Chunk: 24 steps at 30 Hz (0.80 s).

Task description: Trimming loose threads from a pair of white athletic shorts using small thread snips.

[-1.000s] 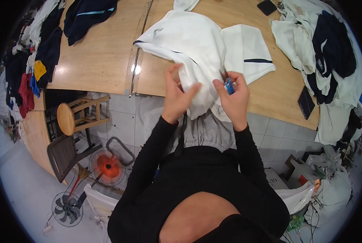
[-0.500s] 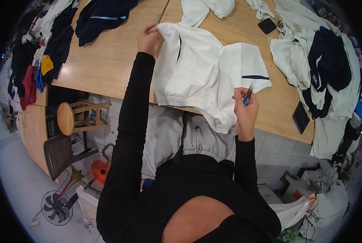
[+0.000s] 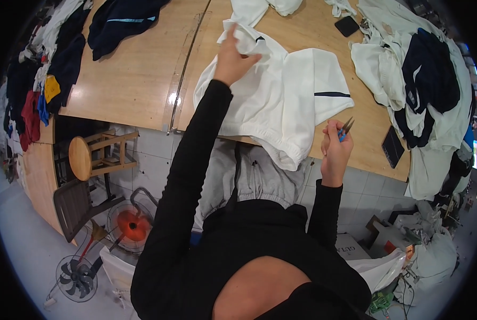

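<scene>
White shorts [image 3: 297, 101] with an elastic waistband lie on the table in front of me, the waistband hanging over its near edge. One leg bears a dark navy stripe. My left hand [image 3: 235, 60] is over the shorts' far left part, open, its thumb spread away from the fingers; the fingertips are slightly blurred. At the right of the shorts my right hand [image 3: 336, 152] is closed around small blue-handled thread snips [image 3: 345, 131], their metal blades pointing up and away from me. That hand stands apart from the cloth.
The wooden table [image 3: 132, 80] carries a navy garment [image 3: 122, 26] at far left and heaped white and navy clothes [image 3: 430, 80] at right. A black phone-like slab [image 3: 393, 147] and a small dark pad [image 3: 346, 26] lie nearby. A stool [image 3: 81, 158] and fans [image 3: 132, 225] stand at left.
My left hand has let go of the shorts' far left corner and moved right over the cloth; that corner has folded inward. My right hand with the snips has drawn off the shorts to the right.
</scene>
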Tool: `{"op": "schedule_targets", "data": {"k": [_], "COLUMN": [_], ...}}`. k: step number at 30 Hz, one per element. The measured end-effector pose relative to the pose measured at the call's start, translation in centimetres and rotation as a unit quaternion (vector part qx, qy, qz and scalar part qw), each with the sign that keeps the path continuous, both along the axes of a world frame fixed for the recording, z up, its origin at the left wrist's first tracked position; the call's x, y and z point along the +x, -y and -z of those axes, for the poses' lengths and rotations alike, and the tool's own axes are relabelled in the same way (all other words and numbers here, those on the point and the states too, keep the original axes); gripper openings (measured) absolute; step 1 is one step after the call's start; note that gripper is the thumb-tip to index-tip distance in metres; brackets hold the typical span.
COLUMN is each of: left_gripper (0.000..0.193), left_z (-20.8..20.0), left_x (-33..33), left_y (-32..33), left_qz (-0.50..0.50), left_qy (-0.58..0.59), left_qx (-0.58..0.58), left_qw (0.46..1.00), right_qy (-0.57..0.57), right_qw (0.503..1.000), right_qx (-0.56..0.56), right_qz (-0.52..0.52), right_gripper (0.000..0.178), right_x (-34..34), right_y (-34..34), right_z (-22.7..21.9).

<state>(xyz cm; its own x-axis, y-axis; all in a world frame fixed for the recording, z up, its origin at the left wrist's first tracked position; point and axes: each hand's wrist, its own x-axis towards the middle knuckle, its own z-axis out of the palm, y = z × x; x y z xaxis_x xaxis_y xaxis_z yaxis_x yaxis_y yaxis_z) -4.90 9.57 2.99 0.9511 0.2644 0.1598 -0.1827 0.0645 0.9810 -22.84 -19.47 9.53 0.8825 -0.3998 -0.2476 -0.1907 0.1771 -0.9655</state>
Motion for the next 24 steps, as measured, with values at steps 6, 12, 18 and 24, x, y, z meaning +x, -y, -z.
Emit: {"op": "schedule_targets", "data": {"k": [6,12,18,24], "left_gripper": [0.022,0.013,0.012,0.019], "left_z": [-2.5,-13.0,-4.1,-3.6], "left_x": [-1.0,-15.6,-22.9,-23.0], "left_y": [-2.3,-4.9,-6.2,-2.3], "left_qz": [0.012,0.27,0.047,-0.029], "left_qy": [0.023,0.17,-0.056,-0.099], "left_qx": [0.288,0.358,0.27,0.246], "left_qw": [0.957,0.878,0.96,0.964], "right_qy": [0.034,-0.011,-0.034,0.058], "right_qw": [0.999,0.998,0.995,0.962], "right_qx": [0.011,-0.028,-0.084,-0.253], "right_qz": [-0.023,0.058,0.042,-0.083], "right_gripper": [0.02,0.02,0.022,0.02], "right_x": [0.9,-0.7,0.4,2.4], "right_y": [-1.1,4.0,3.8,-1.8], "right_z": [-1.0,1.2,1.3,1.2]}}
